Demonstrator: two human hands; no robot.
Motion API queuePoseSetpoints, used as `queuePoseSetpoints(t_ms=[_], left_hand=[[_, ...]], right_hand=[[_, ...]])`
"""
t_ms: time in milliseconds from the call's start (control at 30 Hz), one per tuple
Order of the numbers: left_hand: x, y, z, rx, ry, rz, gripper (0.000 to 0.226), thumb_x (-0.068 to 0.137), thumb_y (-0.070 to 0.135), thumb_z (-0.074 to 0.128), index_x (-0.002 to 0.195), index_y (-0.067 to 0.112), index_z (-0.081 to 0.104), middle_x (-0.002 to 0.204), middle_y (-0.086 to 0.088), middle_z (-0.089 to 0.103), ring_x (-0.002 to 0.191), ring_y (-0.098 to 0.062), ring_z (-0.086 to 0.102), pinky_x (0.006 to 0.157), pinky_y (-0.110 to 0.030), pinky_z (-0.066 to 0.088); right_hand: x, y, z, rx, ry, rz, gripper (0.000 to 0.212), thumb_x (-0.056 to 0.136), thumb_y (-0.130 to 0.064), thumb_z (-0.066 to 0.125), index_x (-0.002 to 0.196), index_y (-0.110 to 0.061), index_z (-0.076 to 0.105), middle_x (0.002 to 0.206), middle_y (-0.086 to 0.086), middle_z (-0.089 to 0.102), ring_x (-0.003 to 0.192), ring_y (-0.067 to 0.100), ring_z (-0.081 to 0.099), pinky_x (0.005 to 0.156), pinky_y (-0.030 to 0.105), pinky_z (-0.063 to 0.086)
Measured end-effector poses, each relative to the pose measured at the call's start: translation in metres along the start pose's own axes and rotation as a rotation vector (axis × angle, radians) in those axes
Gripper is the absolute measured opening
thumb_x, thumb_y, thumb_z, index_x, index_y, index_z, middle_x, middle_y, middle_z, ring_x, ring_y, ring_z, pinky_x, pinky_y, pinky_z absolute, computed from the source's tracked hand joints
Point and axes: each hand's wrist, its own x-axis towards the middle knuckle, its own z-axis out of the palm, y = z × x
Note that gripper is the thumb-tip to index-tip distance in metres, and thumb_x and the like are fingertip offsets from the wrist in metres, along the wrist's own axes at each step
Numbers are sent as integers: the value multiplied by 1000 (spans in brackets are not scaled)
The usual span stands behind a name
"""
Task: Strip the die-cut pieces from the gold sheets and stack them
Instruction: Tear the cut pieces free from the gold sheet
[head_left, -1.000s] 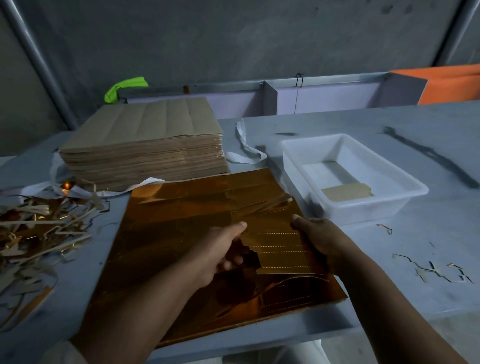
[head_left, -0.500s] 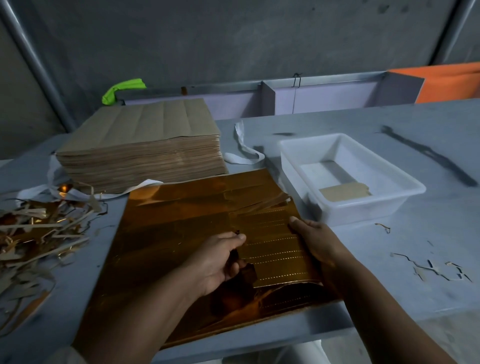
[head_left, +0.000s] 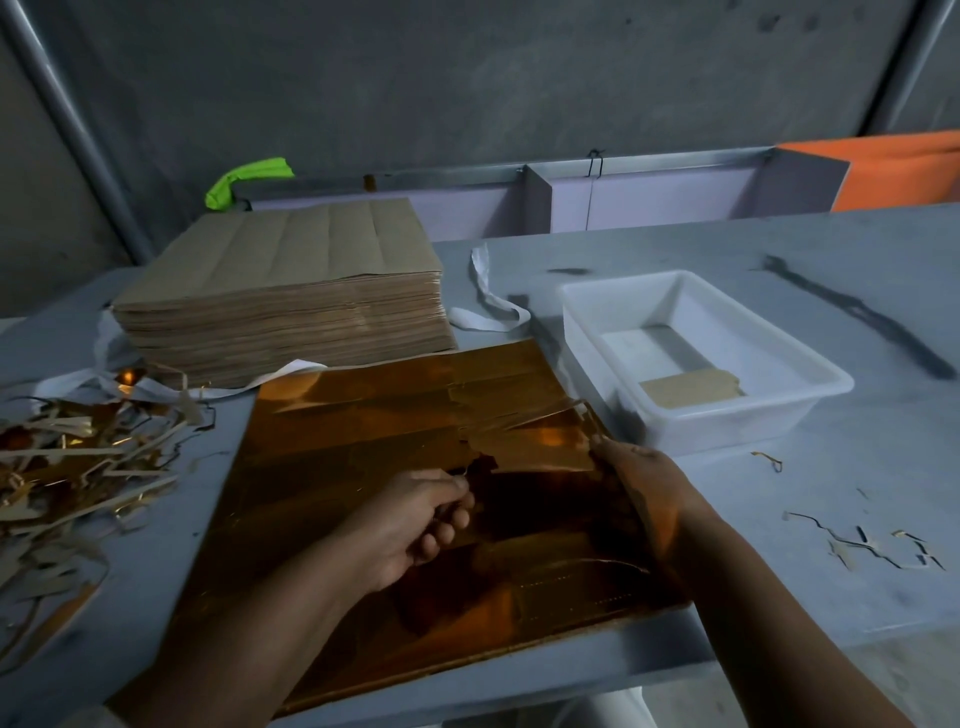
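Fingers, head view: on the left hand (head_left: 410, 525) the fingers (head_left: 447, 525) are curled, with thumb and forefinger pinched at the torn edge on top of the gold sheets (head_left: 363, 467). On the right hand (head_left: 649, 488) the fingers (head_left: 605, 449) are clamped on the right edge of a die-cut piece (head_left: 535, 447).
Die-cut piece: raised a little off the pile, just left of the near corner of the white tub (head_left: 691, 431). Its left end looks ragged where it meets the sheet, so I judge it mid-tear rather than free.
Gold sheets: a pile lying flat on the table (head_left: 779, 571), close along the white tub's left wall (the gap is too dark to say whether they touch).
Tan piece: one piece (head_left: 691, 387), or a very low stack, lies tan side up at the near end inside the white tub. No other stacking shows.
Scrap heap: a tangle of trimmings (head_left: 67, 467) lies well left of the white tub, beyond the gold pile. A few slivers (head_left: 862, 545) lie to the tub's near right.
Brown stack: a tall block of sheets (head_left: 291, 291) stands left of the white tub, tan side up. I cannot tell whether these are done or waiting.
Done: going by the heap, a fair amount of waste has been stripped, yet very little has been stacked.
Left: this piece is yet to be freed and laid in the white tub. Most of the top sheet looks unstripped, and the pile beneath it is untouched, so I judge the task to be at an early stage.
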Motion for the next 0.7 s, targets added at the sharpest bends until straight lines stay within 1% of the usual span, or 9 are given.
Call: queuePoseSetpoints(t_ms=[100, 200, 300, 367, 500, 533, 600, 667, 700], left_hand=[[3, 1, 3, 121, 131, 86, 11, 101, 22, 52, 109, 22, 60, 105, -4, 62, 60, -8, 52, 45, -17, 37], [8, 7, 6, 84, 187, 135, 16, 103, 30, 47, 104, 20, 61, 98, -4, 61, 58, -8, 50, 44, -17, 36], [8, 13, 13, -54, 113, 34, 36, 100, 45, 48, 101, 13, 66, 86, -5, 65, 51, -5, 51, 41, -17, 36], [9, 17, 19, -143, 86, -31, 39, 94, 49, 56, 102, 13, 67, 87, -5, 67, 54, -7, 55, 41, -17, 39], [14, 21, 25, -212, 104, -64, 19, 87, 31, 72, 99, 16, 65, 92, -5, 65, 66, -10, 59, 43, -17, 43], [15, 21, 25, -220, 95, -59, 16, 88, 25, 71, 99, 15, 65, 92, -6, 65, 66, -11, 61, 43, -17, 44], [18, 20, 25, -240, 77, -46, 10, 89, 16, 69, 96, 12, 64, 88, -7, 67, 63, -11, 64, 45, -18, 47], [19, 18, 25, -244, 81, -26, 8, 89, 11, 68, 88, 16, 61, 87, -8, 66, 65, -13, 65, 48, -20, 50], [20, 16, 25, -247, 89, -15, 14, 90, 10, 67, 84, 19, 58, 88, -8, 66, 68, -14, 65, 50, -21, 51]], right_hand=[[1, -1, 0, -42, -12, 17, 38, 100, -49, 49, 104, -16, 68, 100, 16, 70, 91, 29, 67, 72, 31, 52], [3, 0, 1, -54, -9, 19, 42, 98, -53, 50, 104, -17, 71, 93, 12, 75, 84, 26, 72, 66, 30, 52], [5, 1, 2, -11, -11, 48, 39, 98, -53, 50, 111, -20, 68, 91, 9, 74, 71, 18, 73, 52, 22, 51], [6, 2, 3, 3, -7, 48, 38, 99, -50, 50, 112, -19, 67, 89, 8, 72, 59, 13, 71, 44, 18, 48], [6, 0, 7, 4, 5, 29, 32, 100, -45, 50, 108, -19, 65, 86, 7, 68, 47, 5, 66, 35, 12, 42], [5, -1, 8, 8, -2, 34, 31, 100, -46, 50, 108, -20, 64, 88, 7, 69, 51, 7, 67, 40, 13, 46], [5, -1, 11, 0, 0, 39, 34, 99, -48, 52, 111, -19, 66, 94, 8, 70, 72, 19, 72, 66, 29, 58], [6, 0, 13, -23, 20, 35, 37, 98, -49, 54, 114, -18, 67, 101, 9, 71, 91, 28, 69, 93, 47, 55], [6, 0, 14, -32, 26, 32, 38, 98, -49, 54, 114, -17, 67, 103, 9, 71, 96, 30, 68, 98, 51, 52]])
